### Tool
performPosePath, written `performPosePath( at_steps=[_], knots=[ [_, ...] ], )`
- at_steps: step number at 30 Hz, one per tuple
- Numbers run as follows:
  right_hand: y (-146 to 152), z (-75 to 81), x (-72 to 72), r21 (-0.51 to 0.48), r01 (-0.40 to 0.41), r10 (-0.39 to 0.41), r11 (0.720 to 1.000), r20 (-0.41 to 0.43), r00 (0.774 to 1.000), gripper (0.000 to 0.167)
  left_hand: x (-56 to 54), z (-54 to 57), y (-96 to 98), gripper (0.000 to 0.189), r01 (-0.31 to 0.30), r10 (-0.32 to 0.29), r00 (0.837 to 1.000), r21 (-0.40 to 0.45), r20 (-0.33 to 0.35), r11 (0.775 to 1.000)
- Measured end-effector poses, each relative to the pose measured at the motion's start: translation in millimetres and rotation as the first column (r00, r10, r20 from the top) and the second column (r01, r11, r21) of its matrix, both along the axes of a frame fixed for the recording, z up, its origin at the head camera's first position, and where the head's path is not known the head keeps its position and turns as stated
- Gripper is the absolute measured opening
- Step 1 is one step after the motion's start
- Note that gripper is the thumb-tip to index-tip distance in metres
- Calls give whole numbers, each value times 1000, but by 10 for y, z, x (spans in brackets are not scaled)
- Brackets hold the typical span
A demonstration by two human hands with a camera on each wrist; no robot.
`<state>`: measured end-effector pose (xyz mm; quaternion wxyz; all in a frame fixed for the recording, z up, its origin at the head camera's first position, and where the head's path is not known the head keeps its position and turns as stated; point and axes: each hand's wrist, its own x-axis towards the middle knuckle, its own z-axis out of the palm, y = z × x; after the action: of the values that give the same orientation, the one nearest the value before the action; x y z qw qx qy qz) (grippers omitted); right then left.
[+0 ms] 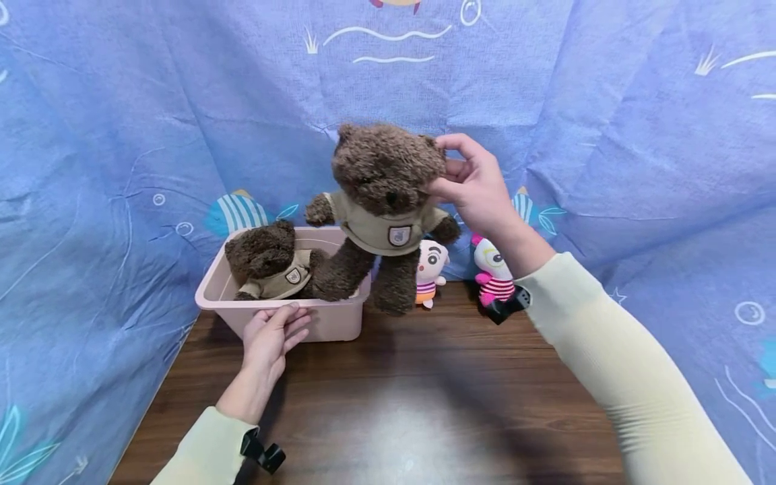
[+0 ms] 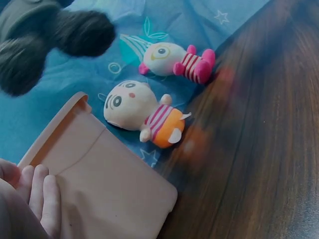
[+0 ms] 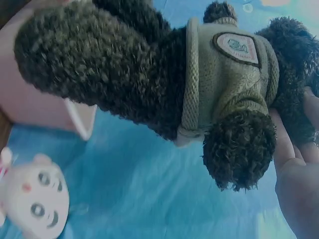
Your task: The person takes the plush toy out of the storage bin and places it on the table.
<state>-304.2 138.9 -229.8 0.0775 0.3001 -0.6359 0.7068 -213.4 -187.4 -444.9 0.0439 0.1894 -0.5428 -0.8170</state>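
Observation:
My right hand (image 1: 479, 188) grips a brown teddy bear (image 1: 378, 225) by the side of its head. The bear hangs upright in a tan sweater with a badge, its legs overlapping the right end of a pale pink plastic bin (image 1: 336, 322). In the right wrist view my fingers and thumb (image 3: 299, 174) press into the head of the bear (image 3: 229, 74). My left hand (image 1: 267, 343) holds the bin's front rim, thumb at the top edge and fingers along the outer wall. A second, matching teddy bear (image 1: 285, 279) leans back inside the bin.
Right of the bin, a plush doll (image 1: 430, 263) in a striped top and orange bottoms stands against the blue printed cloth (image 1: 388, 87). Farther right is a pink plush toy (image 1: 494, 273) with yellow glasses, partly behind my right wrist camera. Dark wooden tabletop (image 1: 424, 391) spreads in front.

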Motion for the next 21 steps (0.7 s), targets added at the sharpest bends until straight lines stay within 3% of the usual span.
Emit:
performPosePath(
  at_steps=[4,9,13,21],
  knots=[
    [244,-115,49,35,-5,5,999,3,1000,45,8,5,-20,14,-4,4,1000,-1,11,1000],
    [518,-349,59,94,-7,3,996,44,999,50,18,6,-42,12,-15,15,1000,18,4,1000],
    [676,-579,59,141,2,-12,990,70,997,52,12,12,-49,12,-14,14,1000,20,-9,1000],
    [809,-1140,41,148,-45,13,988,210,978,56,-9,2,-51,11,-26,26,1000,20,6,999]
  ],
)
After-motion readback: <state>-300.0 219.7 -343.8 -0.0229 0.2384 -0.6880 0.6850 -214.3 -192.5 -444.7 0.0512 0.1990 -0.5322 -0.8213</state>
